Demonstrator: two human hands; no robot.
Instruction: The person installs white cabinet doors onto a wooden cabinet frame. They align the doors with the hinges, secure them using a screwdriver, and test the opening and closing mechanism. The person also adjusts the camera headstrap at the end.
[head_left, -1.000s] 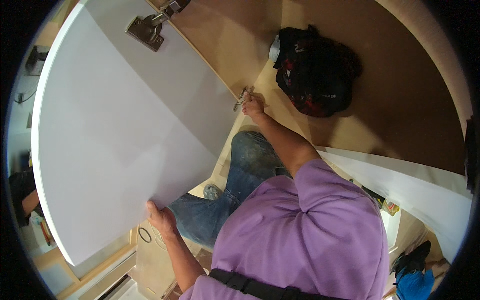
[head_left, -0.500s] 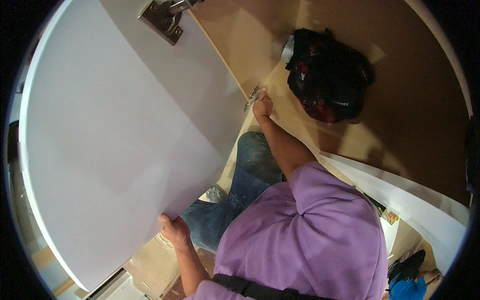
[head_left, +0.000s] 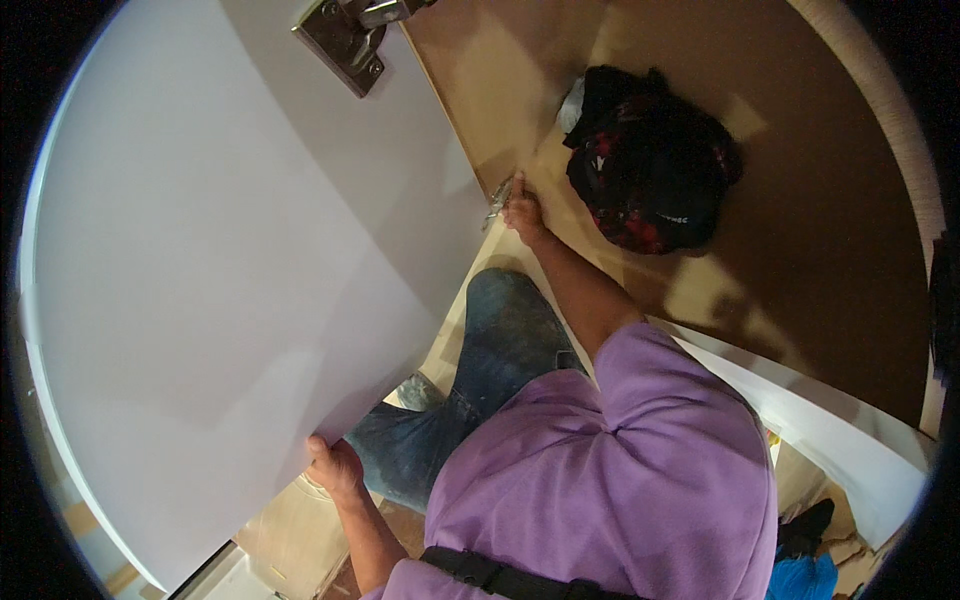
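Brown and pale wood-toned panels line an open cabinet (head_left: 835, 225), where a person in a purple shirt (head_left: 600, 470), blue jeans (head_left: 500, 325) and a black strap (head_left: 480, 568) works at a white door (head_left: 200, 280). The door fills the left side of the view, swung out from the cabinet wall, with 2 metal hinges along their shared edge. The left hand (head_left: 337, 468) grips the door's near edge, thumb on the white face, its other fingers hidden behind. At the cabinet wall, the right hand (head_left: 524, 214) is at the lower hinge (head_left: 495, 204), 1 finger extended; whether it grips the metal cannot be told. The larger-looking upper hinge (head_left: 343, 50) sits near the top of the view. Inside the cabinet lies a black-and-red bundle (head_left: 650, 160), apart from both hands.
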